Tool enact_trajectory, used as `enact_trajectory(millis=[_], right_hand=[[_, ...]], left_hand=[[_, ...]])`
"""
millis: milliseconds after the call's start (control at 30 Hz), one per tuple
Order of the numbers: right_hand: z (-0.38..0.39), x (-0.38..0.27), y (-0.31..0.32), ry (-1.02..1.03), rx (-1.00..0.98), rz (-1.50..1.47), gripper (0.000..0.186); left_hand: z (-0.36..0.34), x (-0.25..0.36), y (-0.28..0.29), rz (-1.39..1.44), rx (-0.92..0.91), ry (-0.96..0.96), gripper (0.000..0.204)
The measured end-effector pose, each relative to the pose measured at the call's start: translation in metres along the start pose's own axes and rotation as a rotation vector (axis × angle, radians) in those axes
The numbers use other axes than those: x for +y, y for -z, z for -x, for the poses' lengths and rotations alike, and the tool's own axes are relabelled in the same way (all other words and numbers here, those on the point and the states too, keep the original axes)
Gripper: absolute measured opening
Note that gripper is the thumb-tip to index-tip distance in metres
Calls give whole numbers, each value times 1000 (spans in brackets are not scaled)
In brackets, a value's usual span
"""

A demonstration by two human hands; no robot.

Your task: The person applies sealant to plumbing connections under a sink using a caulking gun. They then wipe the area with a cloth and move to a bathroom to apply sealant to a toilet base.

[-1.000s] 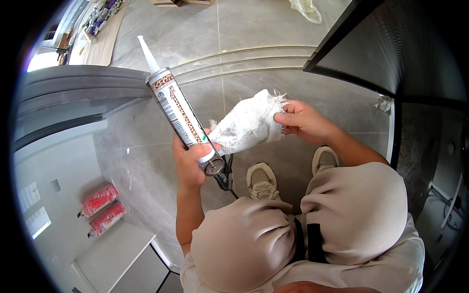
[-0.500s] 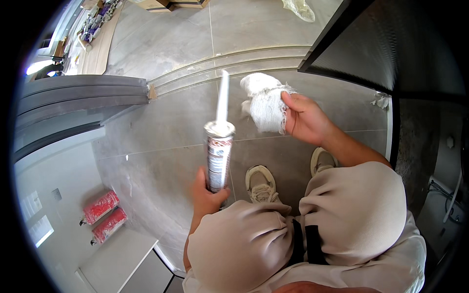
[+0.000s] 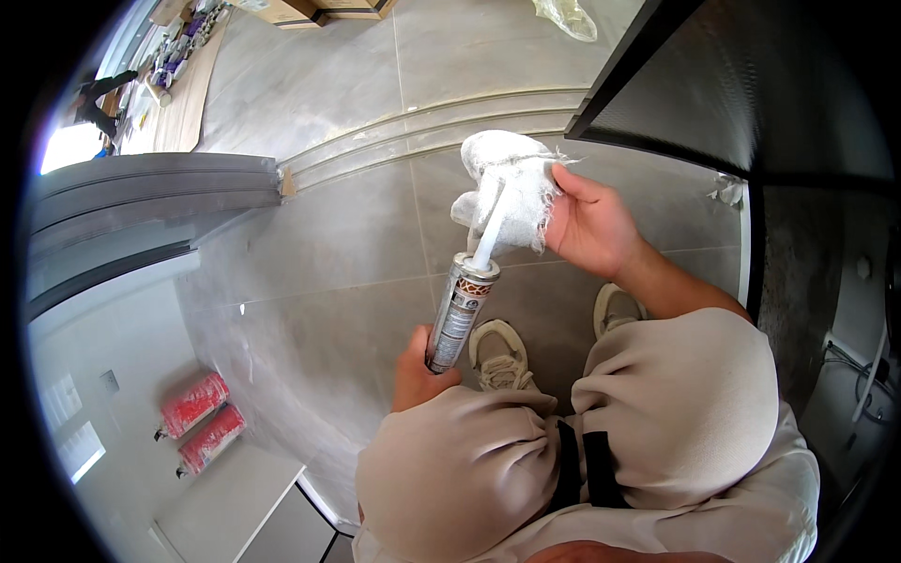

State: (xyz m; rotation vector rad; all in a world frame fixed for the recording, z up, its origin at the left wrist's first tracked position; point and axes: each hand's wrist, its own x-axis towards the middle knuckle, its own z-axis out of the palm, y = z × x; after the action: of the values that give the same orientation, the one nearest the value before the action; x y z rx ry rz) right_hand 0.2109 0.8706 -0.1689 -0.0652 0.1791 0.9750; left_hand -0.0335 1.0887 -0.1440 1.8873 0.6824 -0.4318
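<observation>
My left hand (image 3: 419,371) is wrapped round the lower part of a sealant cartridge (image 3: 459,314), a printed tube with a metal-looking top end. Its long white nozzle (image 3: 490,225) leans up and to the right, its tip in front of a white cloth work glove (image 3: 527,202). My right hand (image 3: 601,218) grips that glove by its frayed cuff, thumb on top. Whether the nozzle touches the glove I cannot tell. The glove's fingers hang toward the left.
Metal floor tracks (image 3: 427,131) cross the tiles ahead. A dark-framed panel (image 3: 694,94) stands at right, a grey frame (image 3: 160,183) at left. Two red fire extinguishers (image 3: 195,402) are at lower left. Cardboard boxes (image 3: 310,9) and a clear plastic bag (image 3: 568,17) lie at the far side.
My left hand has moved slightly right and tilted the cartridge, so its nozzle now overlaps the glove. The right hand keeps hold of the glove, nearly in place.
</observation>
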Motion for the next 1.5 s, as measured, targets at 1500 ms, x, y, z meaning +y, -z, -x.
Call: enact_trajectory(millis=[1500], right_hand=[[1,9,22,258,310,537,42]], left_hand=[[-10,32,10,402,-369,294,60]])
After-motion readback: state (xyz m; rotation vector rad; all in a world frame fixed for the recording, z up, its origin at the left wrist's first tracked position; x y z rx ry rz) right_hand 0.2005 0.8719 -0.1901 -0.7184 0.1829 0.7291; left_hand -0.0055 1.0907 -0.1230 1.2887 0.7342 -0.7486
